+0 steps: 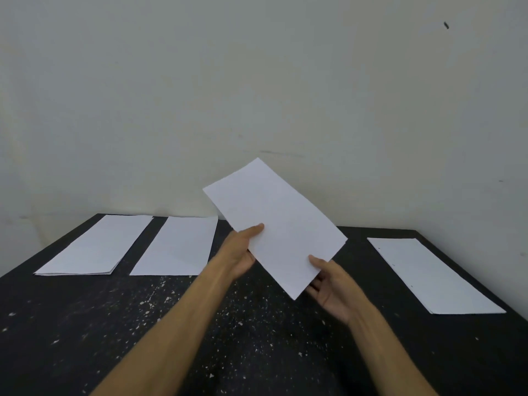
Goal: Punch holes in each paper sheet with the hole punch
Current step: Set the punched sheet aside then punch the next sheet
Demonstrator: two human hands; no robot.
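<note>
Above the dark speckled table (257, 338) a white sheet (274, 224) hangs tilted in the air, pinched by both hands: the left hand (240, 252) grips its left edge with the thumb on top, and the right hand (334, 290) holds the near corner, thumb over, fingers under. So the paper rises up and away from both grips, most of it unsupported, far corner toward the wall (257, 81). No hole punch shows anywhere, and that looks like the real snag: this sheet may go down unpunched or land on the wrong pile. Two stacks (94, 247) (177, 247) lie to the left, and a stack on the right (434, 275) shows small dots along its edge, likely holes. Thin paper held this loosely could also sag, crease or slip out.
</note>
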